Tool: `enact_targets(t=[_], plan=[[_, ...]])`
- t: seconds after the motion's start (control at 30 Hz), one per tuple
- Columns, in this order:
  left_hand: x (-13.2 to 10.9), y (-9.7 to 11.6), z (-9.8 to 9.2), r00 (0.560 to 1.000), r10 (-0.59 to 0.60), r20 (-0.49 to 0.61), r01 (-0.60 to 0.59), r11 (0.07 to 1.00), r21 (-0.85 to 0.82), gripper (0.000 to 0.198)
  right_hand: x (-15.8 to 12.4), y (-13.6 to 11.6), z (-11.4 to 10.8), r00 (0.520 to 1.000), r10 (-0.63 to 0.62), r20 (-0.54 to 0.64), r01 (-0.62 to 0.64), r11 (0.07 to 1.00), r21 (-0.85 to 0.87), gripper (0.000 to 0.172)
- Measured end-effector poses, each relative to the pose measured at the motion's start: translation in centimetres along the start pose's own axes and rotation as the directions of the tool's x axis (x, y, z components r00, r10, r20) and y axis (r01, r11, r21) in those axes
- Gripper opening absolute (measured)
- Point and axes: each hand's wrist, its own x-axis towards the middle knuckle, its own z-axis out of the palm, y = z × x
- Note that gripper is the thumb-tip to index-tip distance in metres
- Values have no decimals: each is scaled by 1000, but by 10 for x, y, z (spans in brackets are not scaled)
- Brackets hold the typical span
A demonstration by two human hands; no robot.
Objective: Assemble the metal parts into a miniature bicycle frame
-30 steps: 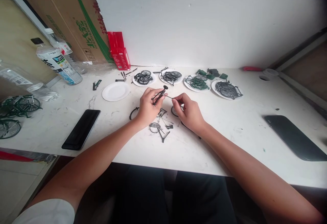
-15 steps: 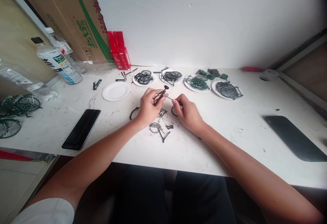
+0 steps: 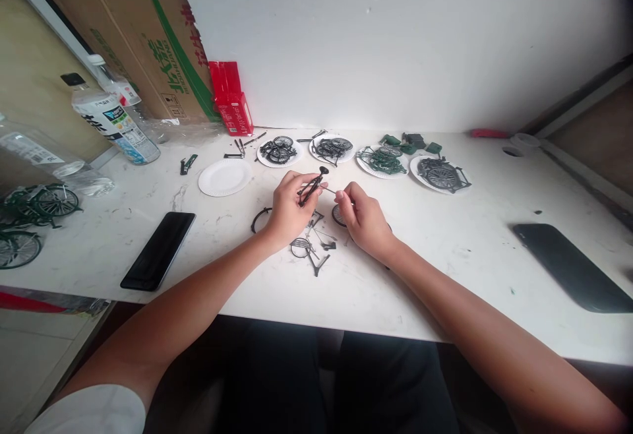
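Note:
Between the fingers of my left hand (image 3: 293,206) is a small black model bicycle frame (image 3: 310,190) with a saddle at its top. My right hand (image 3: 363,217) is closed on a thin metal rod (image 3: 327,188), whose far end reaches the frame; the rod's kind I cannot make out. Below the hands lie loose bicycle parts, among them a round wire basket (image 3: 299,247) and a forked dark piece (image 3: 318,266). A wheel (image 3: 338,215) is partly hidden by my right hand, and a black curved part (image 3: 259,220) by my left.
Paper plates with model bicycle parts stand along the back, one holding green parts (image 3: 383,161). A bare white plate (image 3: 225,177) is left of them. A phone (image 3: 158,250) lies left, a dark flat object (image 3: 573,266) right. Bottles (image 3: 119,127) and green model bicycles (image 3: 42,202) are far left.
Both hands and the bicycle frame have shifted very slightly to the right. The right fingers have turned a little on the rod; both grips hold.

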Motion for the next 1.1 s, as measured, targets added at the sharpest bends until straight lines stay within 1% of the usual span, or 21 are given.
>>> enact_targets(t=[0.17,0.33,0.4,0.47,0.53,0.67,0.77,0.87,1.1], plan=[[-2,1,2,1000,3,10,-2,998,-56,22,0,-2,1,1000,4,-5,-4,1000,28,50],[-3,3,3,1000,15,15,-14,999,-40,21,1,-4,0,1000,20,-10,-19,998,56,55],[-3,2,3,999,34,17,-34,999,-40,20,0,-4,0,1000,21,-15,-20,998,58,51],[-3,2,4,999,42,14,-41,998,-54,20,0,-2,-2,1000,10,-20,-9,998,61,43],[-2,2,4,1000,30,6,-29,997,-72,20,0,-1,-3,1000,-9,-21,10,998,61,36],[-1,2,3,1000,-19,-7,18,998,-64,21,2,1,-4,998,-58,-26,58,998,6,30],[-1,1,2,999,-42,-21,41,998,-42,20,3,-1,-5,996,-90,-19,89,993,-81,27],[-1,-1,1,999,-40,-31,38,997,-66,22,2,-3,-4,995,-100,8,100,984,-150,26],[-1,0,2,999,-32,-25,30,997,-71,23,1,-5,-3,997,-80,18,82,984,-160,30]])
